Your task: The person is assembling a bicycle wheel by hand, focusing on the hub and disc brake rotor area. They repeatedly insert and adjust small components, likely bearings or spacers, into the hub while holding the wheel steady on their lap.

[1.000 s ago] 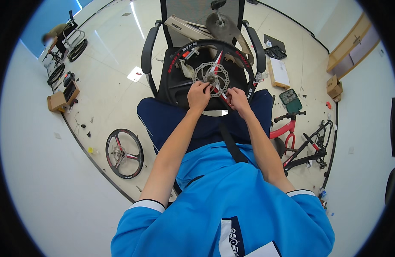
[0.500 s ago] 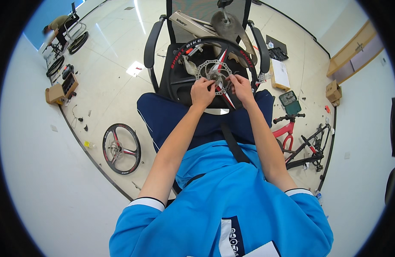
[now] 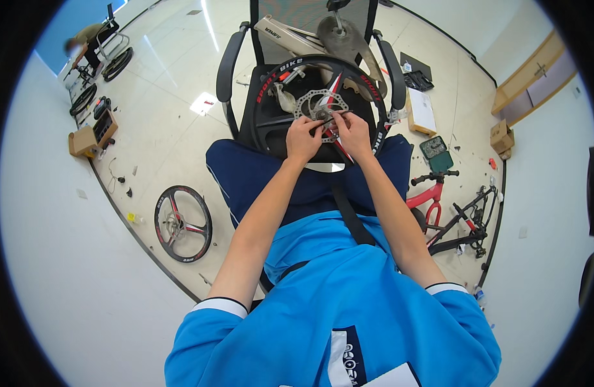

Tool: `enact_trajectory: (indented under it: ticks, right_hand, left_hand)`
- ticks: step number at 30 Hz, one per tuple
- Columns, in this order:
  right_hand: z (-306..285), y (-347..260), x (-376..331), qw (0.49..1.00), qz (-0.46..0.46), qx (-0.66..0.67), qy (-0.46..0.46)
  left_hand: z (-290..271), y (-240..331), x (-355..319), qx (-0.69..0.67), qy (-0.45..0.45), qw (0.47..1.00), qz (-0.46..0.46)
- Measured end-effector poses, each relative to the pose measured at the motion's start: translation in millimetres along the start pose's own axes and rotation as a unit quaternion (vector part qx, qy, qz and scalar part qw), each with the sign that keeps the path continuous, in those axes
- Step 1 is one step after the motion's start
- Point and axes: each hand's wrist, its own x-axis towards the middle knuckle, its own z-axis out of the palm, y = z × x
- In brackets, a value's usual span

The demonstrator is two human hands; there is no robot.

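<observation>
A black bicycle wheel (image 3: 380,97) with red-and-white spokes lies flat on the seat of a black office chair, near my knees. A silver brake disc (image 3: 302,101) with a holed rim sits at its hub. My left hand (image 3: 301,139) is over the near left of the disc, thumb and fingertips pinched together at the hub; what they grip is too small to make out. Beside it, my right hand (image 3: 354,137) is closed on a thin dark rod (image 3: 339,116), which slants across the hub towards my left fingertips. My fingers partly hide the hub.
A pale bike frame part (image 3: 290,37) rests behind the wheel, between the chair's armrests (image 3: 230,63). Another wheel (image 3: 205,226) lies on the floor at left. Red and black bike frames (image 3: 428,195), a green case (image 3: 440,161) and boxes lie at right. A person works far left.
My right hand has moved left to the hub, and the thin dark rod now shows across it. My left hand has barely shifted.
</observation>
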Motion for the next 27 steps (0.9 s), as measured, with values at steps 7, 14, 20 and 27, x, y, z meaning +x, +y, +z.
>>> enact_trajectory:
  ticks: [7, 14, 20, 27]
  right_hand:
    - [3, 10, -4, 0.997, -0.061, -0.025, 0.027]
    - [4, 7, -6, 0.993, -0.091, -0.063, 0.035]
    - [6, -7, -8, 0.983, -0.140, -0.115, -0.001]
    - [10, -5, -8, 0.978, -0.157, -0.134, 0.025]
  left_hand:
    - [1, -1, 0, -0.011, 0.009, 1.000, 0.010]
    - [-1, 0, 0, -0.022, 0.010, 1.000, -0.001]
    - [-1, -4, 0, -0.020, 0.012, 1.000, 0.003]
    - [1, 1, 2, 0.008, 0.004, 1.000, -0.009]
